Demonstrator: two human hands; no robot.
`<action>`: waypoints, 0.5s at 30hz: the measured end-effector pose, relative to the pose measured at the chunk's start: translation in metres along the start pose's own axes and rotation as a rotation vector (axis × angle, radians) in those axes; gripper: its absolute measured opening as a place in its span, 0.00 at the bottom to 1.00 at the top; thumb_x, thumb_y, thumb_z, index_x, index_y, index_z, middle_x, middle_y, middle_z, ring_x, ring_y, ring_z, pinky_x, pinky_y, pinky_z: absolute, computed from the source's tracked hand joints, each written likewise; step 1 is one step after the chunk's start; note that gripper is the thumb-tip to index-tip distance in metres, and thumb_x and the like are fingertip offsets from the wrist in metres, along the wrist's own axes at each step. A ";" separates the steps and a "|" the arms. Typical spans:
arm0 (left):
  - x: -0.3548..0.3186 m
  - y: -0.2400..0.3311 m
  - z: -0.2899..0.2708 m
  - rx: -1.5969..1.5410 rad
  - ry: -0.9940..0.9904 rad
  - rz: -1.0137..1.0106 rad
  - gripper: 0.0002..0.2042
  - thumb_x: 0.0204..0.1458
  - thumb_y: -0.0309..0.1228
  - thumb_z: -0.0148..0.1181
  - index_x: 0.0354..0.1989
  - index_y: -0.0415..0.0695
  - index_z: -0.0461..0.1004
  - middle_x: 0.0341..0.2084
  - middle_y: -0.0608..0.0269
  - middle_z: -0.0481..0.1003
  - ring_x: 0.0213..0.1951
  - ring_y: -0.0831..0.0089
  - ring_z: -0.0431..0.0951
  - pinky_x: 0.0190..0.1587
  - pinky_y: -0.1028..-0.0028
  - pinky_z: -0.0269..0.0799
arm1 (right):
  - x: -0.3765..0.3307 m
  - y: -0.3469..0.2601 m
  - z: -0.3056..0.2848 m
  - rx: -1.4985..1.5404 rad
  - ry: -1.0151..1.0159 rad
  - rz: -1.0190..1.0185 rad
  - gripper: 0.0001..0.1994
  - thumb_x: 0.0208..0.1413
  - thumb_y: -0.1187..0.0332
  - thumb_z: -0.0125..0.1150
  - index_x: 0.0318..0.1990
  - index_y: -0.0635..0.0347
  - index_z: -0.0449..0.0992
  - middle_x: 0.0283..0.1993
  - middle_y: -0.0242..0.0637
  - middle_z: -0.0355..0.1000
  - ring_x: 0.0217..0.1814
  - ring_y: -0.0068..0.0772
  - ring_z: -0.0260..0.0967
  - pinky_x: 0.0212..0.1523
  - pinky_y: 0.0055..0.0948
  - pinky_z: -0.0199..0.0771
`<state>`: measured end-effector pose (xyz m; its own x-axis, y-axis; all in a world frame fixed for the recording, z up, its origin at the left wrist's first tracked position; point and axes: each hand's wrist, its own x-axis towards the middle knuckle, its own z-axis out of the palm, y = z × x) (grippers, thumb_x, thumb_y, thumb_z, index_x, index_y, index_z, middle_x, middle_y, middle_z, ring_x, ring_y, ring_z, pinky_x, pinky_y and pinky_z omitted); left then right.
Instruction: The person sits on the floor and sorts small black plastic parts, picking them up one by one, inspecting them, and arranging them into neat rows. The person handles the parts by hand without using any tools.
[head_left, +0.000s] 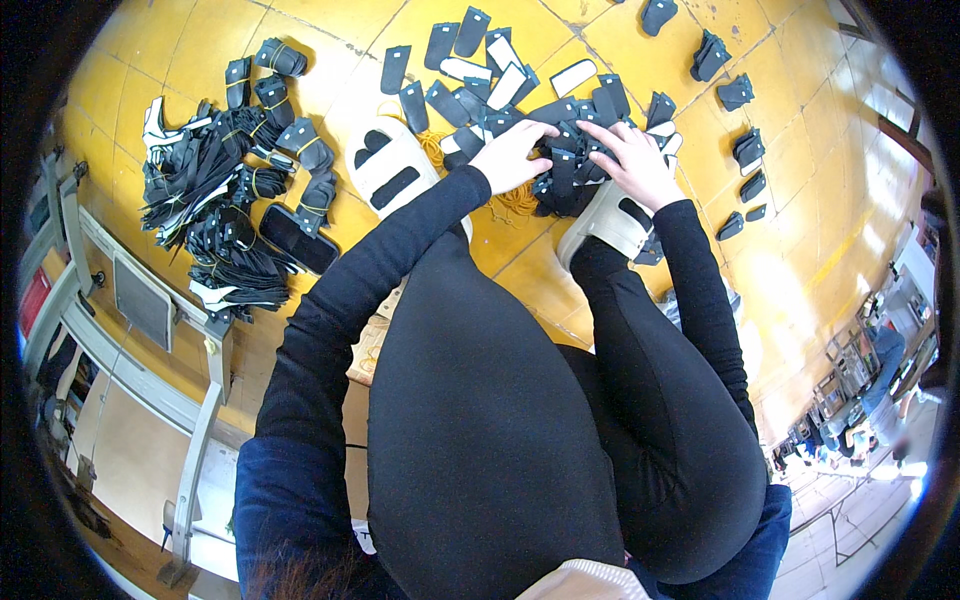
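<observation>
Between my feet lies a heap of small black fabric pieces (566, 170), flat and rounded at the ends. My left hand (512, 157) reaches in at its left side, with thumb and forefinger apart and their tips at the edge of the heap. From the right, my right hand (637, 165) rests its spread fingertips on top of the pieces. No piece is visibly gripped in either hand. Just below the left hand, a tangle of yellow-orange elastic bands (516, 203) lies on the floor. More loose black and white pieces (507, 86) are scattered beyond my hands.
Banded black bundles and stacked strips (225, 165) pile up at the left, beside a dark phone (298, 238). Several small black stacks (748, 148) line the yellow floor (830, 210) at right. My pale slippers (392, 172) flank the heap. A metal frame (140, 345) stands far left.
</observation>
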<state>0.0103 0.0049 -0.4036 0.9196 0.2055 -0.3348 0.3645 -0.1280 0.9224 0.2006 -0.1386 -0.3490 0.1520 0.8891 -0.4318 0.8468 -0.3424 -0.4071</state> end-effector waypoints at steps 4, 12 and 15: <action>0.014 0.002 0.005 -0.115 -0.006 -0.105 0.21 0.48 0.32 0.61 0.51 0.44 0.65 0.45 0.56 0.69 0.42 0.63 0.74 0.47 0.69 0.69 | 0.000 -0.004 0.003 -0.185 0.112 -0.055 0.17 0.55 0.55 0.55 0.53 0.39 0.70 0.38 0.32 0.65 0.49 0.34 0.64 0.58 0.45 0.54; 0.020 -0.006 0.007 -0.069 -0.026 -0.140 0.24 0.50 0.30 0.59 0.56 0.40 0.62 0.41 0.58 0.71 0.31 0.74 0.70 0.39 0.74 0.70 | 0.003 -0.011 -0.002 -0.207 0.310 0.051 0.05 0.50 0.62 0.60 0.34 0.49 0.74 0.39 0.31 0.65 0.50 0.34 0.63 0.60 0.44 0.52; 0.020 -0.004 0.010 -0.044 -0.011 -0.133 0.22 0.51 0.30 0.59 0.54 0.40 0.64 0.37 0.59 0.72 0.31 0.72 0.72 0.38 0.74 0.70 | 0.005 -0.009 -0.002 -0.182 0.357 0.006 0.05 0.49 0.63 0.60 0.33 0.50 0.74 0.40 0.30 0.66 0.51 0.34 0.62 0.60 0.43 0.52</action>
<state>0.0281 0.0003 -0.4161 0.8652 0.2067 -0.4568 0.4768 -0.0574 0.8771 0.1949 -0.1309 -0.3454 0.2977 0.9478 -0.1138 0.9170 -0.3171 -0.2420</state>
